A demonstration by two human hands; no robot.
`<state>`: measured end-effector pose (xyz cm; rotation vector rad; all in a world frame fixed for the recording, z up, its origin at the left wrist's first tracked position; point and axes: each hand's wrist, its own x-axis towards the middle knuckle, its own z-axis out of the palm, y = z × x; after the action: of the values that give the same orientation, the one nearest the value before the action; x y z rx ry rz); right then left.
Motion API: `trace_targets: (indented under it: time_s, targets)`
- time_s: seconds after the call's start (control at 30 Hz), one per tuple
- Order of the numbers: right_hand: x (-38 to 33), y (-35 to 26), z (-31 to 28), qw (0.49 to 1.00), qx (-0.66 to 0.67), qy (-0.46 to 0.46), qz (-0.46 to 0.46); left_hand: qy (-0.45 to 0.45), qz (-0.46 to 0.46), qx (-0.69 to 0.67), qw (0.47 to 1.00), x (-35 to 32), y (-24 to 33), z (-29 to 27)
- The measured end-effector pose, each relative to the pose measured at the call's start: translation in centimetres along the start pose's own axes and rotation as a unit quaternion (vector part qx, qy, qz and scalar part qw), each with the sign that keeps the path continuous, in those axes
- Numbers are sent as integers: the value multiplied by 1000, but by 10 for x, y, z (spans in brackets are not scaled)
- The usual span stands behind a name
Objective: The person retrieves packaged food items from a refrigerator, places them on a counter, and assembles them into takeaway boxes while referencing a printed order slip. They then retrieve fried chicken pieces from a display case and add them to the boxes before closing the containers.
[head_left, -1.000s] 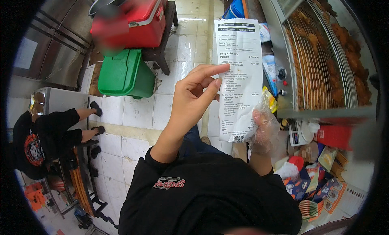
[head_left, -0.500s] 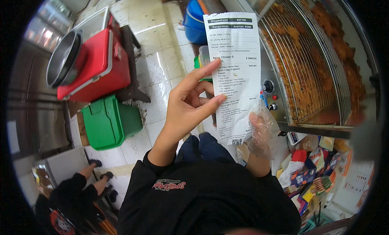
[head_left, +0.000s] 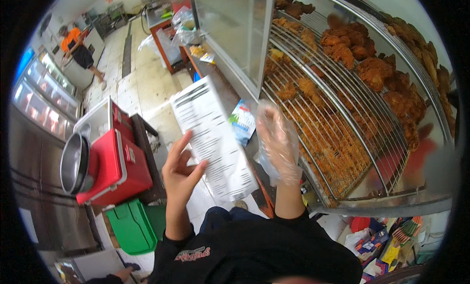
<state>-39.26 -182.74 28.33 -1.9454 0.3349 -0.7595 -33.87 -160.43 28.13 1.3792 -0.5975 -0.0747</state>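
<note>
My left hand (head_left: 180, 172) holds a long white paper slip (head_left: 211, 137) by its left edge, the slip tilted up and away. My right hand (head_left: 276, 143), in a clear plastic glove, is raised just to the right of the slip with fingers spread and holds nothing; it does not touch the paper. It is in front of a glass warming case with wire racks (head_left: 338, 117) full of fried chicken pieces (head_left: 372, 68).
A red cooler (head_left: 117, 166) with a metal bowl (head_left: 73, 162) stands at left, above a green bin (head_left: 129, 225). A person in an orange shirt (head_left: 76, 44) stands far back. Packets and boxes (head_left: 382, 242) lie at lower right. Steel fridge fronts (head_left: 34, 137) line the left.
My head has turned up and right, toward the chicken case. My right hand has let go of the slip's lower edge and risen, open, beside it. My left hand keeps the slip.
</note>
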Motion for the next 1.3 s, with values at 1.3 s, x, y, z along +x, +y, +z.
trace_targets:
  time_s: [1.3]
  targets:
    - [209, -42, -198, 923, -316, -3, 222, -275, -157, -114, 942, 198, -165, -10]
